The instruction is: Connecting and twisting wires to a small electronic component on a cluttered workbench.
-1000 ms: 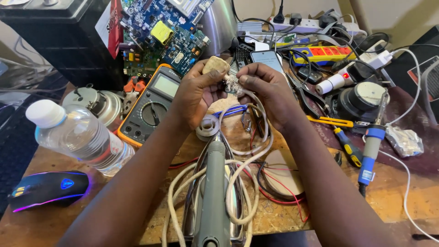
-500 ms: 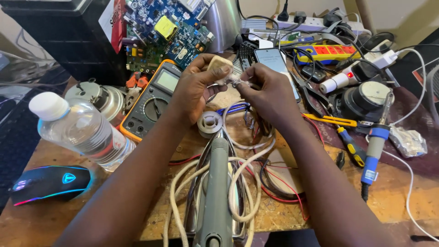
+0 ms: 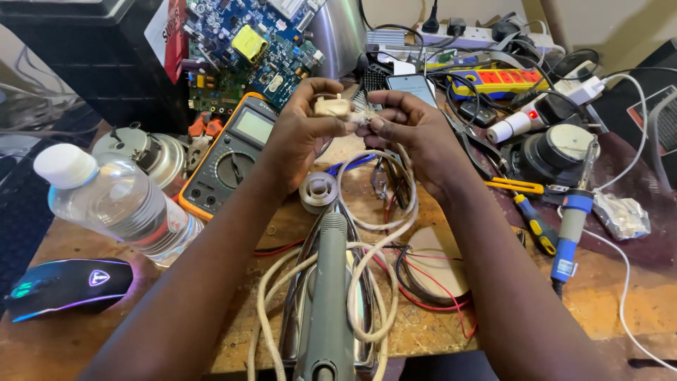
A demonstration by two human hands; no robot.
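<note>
Left hand (image 3: 300,130): gripping a small cream plastic part (image 3: 331,106), raised above the table (image 3: 613,303).
Right hand (image 3: 409,127): fingertips pinching the white cord (image 3: 384,219) end against that part.
Technique: bracing both wrists close would likely be steadying the joint (cord is looping slack below).
Surface: worn wooden table, crowding with multimeter (image 3: 229,152), water bottle (image 3: 116,201), soldering iron (image 3: 571,226), circuit board (image 3: 247,49).

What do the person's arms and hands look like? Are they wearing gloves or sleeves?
No gloves and no sleeves in view. Both forearms are bare from the bottom edge of the picture up to the fingers. The left hand and the right hand show no rings, watch or bracelet. The fingernails are short and plain, with no polish.
</note>
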